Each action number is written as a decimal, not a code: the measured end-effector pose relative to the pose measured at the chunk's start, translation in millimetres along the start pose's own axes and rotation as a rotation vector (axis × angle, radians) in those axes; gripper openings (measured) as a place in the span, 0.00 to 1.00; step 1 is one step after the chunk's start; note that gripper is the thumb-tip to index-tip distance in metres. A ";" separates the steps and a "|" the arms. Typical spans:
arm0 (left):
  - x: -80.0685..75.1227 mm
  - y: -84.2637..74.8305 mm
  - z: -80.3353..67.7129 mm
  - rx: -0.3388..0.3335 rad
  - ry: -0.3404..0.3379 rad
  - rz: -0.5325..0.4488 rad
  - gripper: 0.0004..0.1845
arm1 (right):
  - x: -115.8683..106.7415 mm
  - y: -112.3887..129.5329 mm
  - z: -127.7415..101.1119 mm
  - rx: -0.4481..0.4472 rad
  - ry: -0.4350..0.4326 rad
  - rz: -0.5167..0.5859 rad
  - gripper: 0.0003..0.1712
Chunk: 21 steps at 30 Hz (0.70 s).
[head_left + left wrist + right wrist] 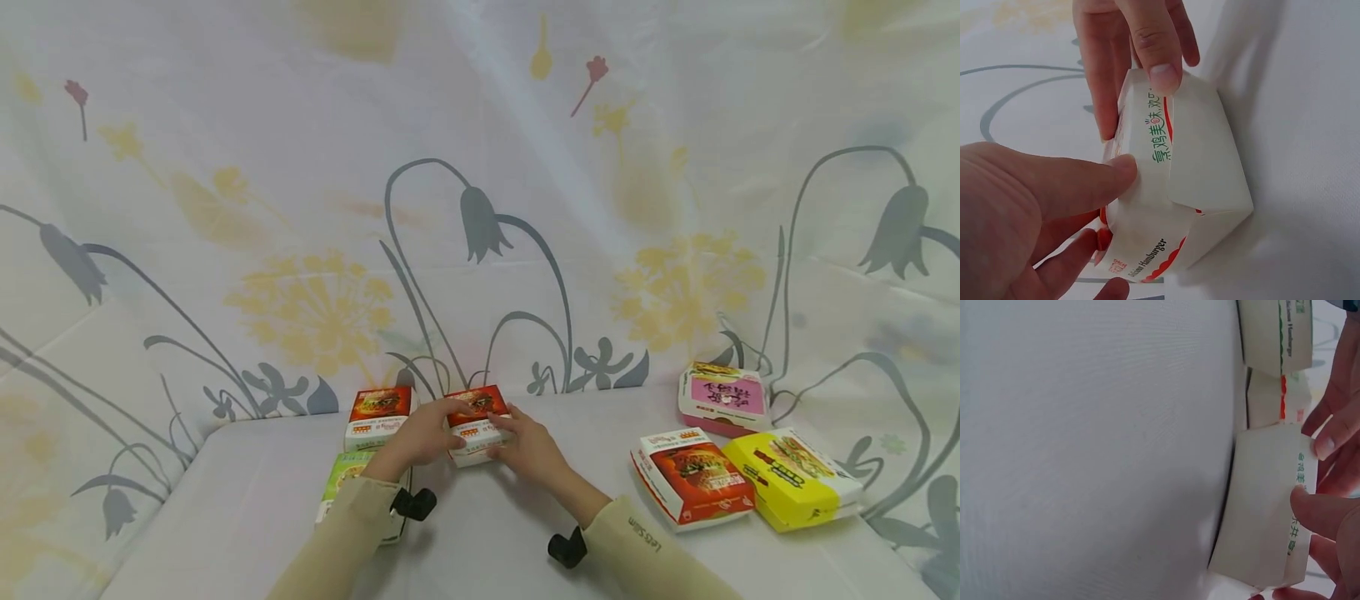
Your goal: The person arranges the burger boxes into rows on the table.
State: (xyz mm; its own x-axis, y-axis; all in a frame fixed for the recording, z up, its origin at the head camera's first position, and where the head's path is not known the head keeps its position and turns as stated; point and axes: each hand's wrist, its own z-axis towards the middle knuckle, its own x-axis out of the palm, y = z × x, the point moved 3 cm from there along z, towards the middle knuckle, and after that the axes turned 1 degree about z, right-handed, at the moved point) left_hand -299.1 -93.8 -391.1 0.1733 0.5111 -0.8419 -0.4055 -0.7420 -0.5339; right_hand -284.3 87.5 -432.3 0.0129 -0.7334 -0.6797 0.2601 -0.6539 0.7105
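A red and white hamburger box (471, 457) sits on the white-covered table near the back, with both hands around it. My left hand (426, 433) grips its left side, and the thumb (1119, 172) presses the upper edge of the white front in the left wrist view. From the other side, my right hand (531, 448) holds it with the thumb (1313, 509) on the front and the fingers over the top and side. Just left of it stands a similar red box (381, 406). A green and white box (347, 468) lies in front of that, partly hidden by my left forearm.
On the right side of the table are another red hamburger box (701, 479), a yellow box (787, 483) touching it, and a pink box (726, 396) farther back. A flower-printed curtain (480, 275) hangs behind the table.
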 end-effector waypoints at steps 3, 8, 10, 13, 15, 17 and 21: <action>-1.0 0.7 1.2 0.004 0.004 0.000 0.23 | -1.2 2.1 0.3 -0.028 0.000 -0.024 0.33; -0.7 5.8 4.7 -0.003 0.021 -0.011 0.23 | -7.0 1.9 2.0 -0.069 -0.004 -0.017 0.29; 0.4 7.6 6.0 -0.007 0.027 -0.019 0.23 | -8.7 -0.2 3.2 -0.060 0.011 0.005 0.29; 2.1 9.4 7.1 -0.011 0.033 -0.037 0.23 | -8.8 -4.3 5.9 -0.037 0.035 0.030 0.30; 2.6 10.2 7.9 -0.009 0.036 -0.046 0.23 | -8.3 -6.2 7.9 -0.028 0.043 0.037 0.31; 2.4 11.3 8.5 0.000 0.036 -0.055 0.22 | -8.2 -7.1 9.8 -0.029 0.042 0.046 0.31; 0.7 11.9 9.9 0.025 0.039 -0.073 0.22 | -8.7 -8.0 12.9 -0.030 0.039 0.058 0.31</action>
State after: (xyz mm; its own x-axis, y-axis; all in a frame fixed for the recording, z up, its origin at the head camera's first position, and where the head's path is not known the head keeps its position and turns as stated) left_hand -312.7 -98.0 -397.3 0.2376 0.5461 -0.8033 -0.4125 -0.6920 -0.5925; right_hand -299.0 96.7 -429.8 0.0669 -0.7619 -0.6443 0.2869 -0.6037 0.7438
